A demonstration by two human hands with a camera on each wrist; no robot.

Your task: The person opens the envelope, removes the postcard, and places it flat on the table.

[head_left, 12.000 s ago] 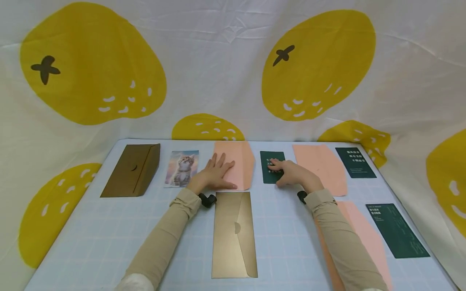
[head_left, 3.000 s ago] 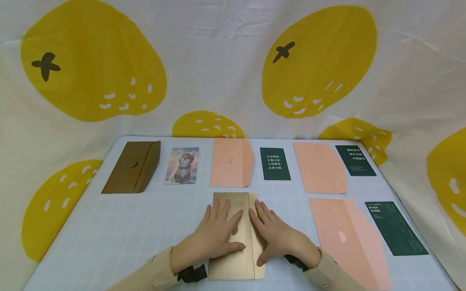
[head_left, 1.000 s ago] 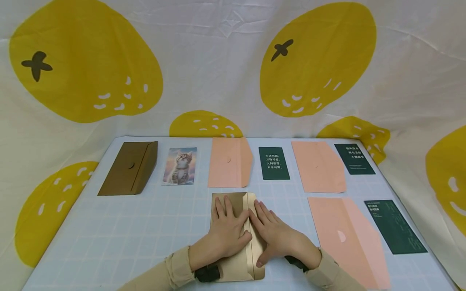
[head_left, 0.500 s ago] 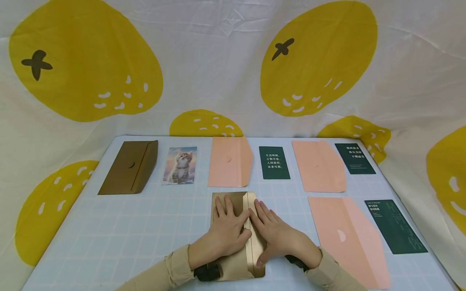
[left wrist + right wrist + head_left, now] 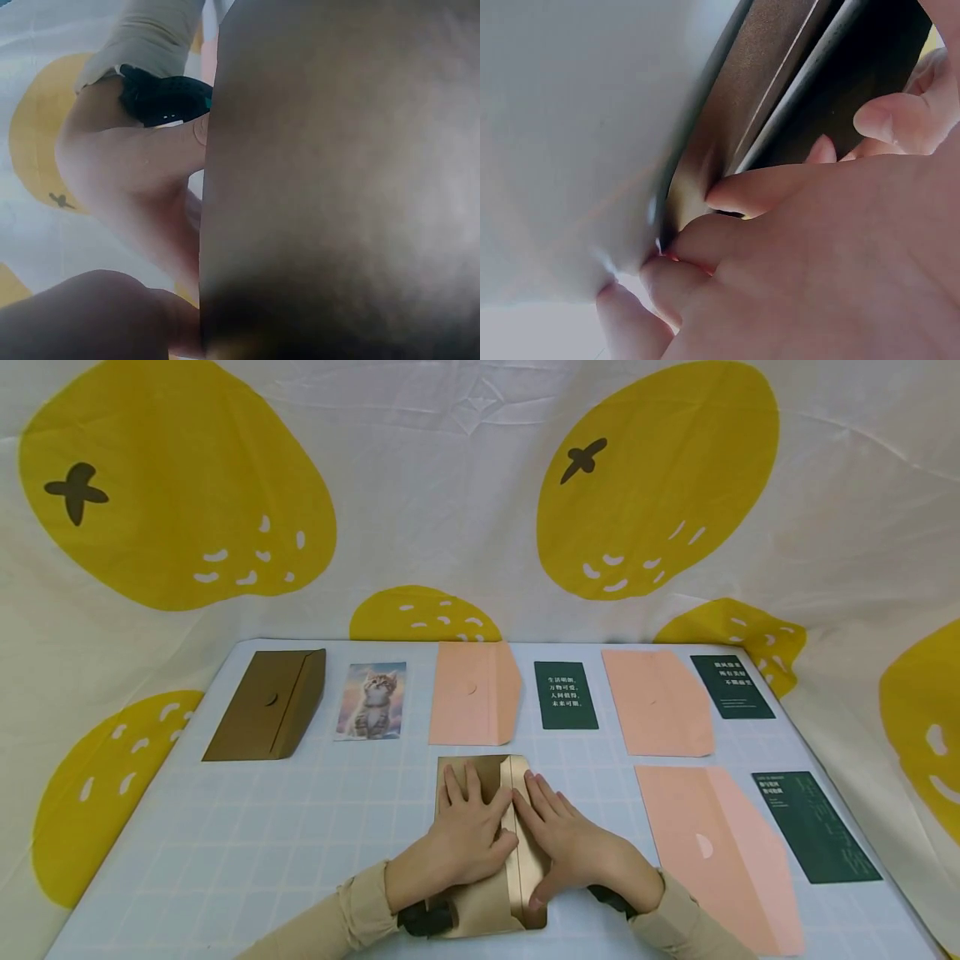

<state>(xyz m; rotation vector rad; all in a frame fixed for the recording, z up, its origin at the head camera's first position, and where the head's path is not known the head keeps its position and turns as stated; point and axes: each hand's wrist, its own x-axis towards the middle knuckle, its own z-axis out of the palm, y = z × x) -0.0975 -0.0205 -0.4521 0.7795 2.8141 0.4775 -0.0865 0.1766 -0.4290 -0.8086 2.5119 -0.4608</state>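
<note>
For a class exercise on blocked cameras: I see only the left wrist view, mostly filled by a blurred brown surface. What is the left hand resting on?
Observer: The head view shows the left hand flat, fingers straight, on a long gold paper envelope on the pale blue gridded table.
Operator: Where is the right hand?
Observer: The right hand lies beside the left, fingers straight on the envelope's flap side.
Operator: What lies beyond that envelope?
Observer: A pink paper envelope, apart from the gold one.

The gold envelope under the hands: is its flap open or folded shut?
Folded shut: both hands, left hand and right hand, press flat on the gold envelope.
</note>
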